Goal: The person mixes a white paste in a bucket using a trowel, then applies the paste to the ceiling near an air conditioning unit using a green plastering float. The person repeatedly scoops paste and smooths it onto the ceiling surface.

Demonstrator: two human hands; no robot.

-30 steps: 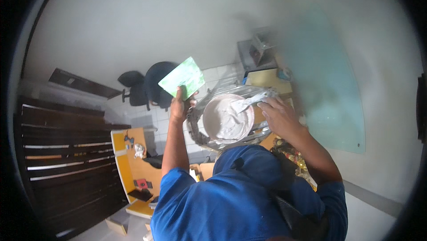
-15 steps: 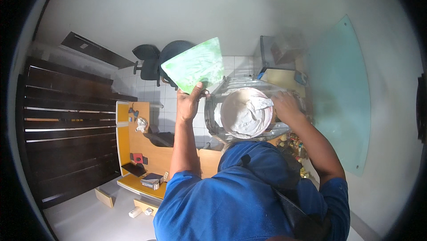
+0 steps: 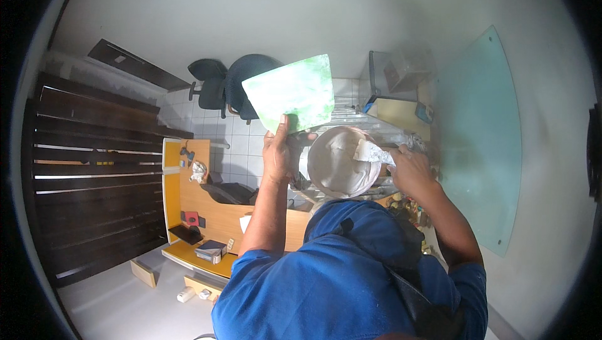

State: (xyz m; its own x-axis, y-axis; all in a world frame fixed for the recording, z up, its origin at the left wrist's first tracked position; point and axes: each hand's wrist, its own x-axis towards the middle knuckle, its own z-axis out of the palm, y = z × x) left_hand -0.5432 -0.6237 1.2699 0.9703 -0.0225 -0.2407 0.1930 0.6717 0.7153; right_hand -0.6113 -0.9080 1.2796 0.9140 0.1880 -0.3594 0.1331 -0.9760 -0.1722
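Observation:
My left hand (image 3: 276, 155) grips the lower edge of a flat green board (image 3: 292, 91), thumb on top. The four-sided board is smeared whitish and held out in front of me. My right hand (image 3: 412, 170) is closed round the handle end of a putty knife (image 3: 374, 153) whose blade is coated in white paste. That blade is over the right side of a round bucket (image 3: 316, 175), in front of my cap. White putty (image 3: 342, 158) lies inside the bucket and clings to its walls. My right fingers partly hide the handle.
A metal stepladder (image 3: 354, 115) stands beneath the bucket. Dark chairs (image 3: 249, 71) and a wooden desk (image 3: 213, 211) are below on the left. A frosted glass panel (image 3: 480, 145) is on the right wall, and dark slats (image 3: 94, 177) are at far left.
The putty knife has swung so that its coated blade shows more, and my right hand has shifted slightly right and down. The green board has moved right and turned a little.

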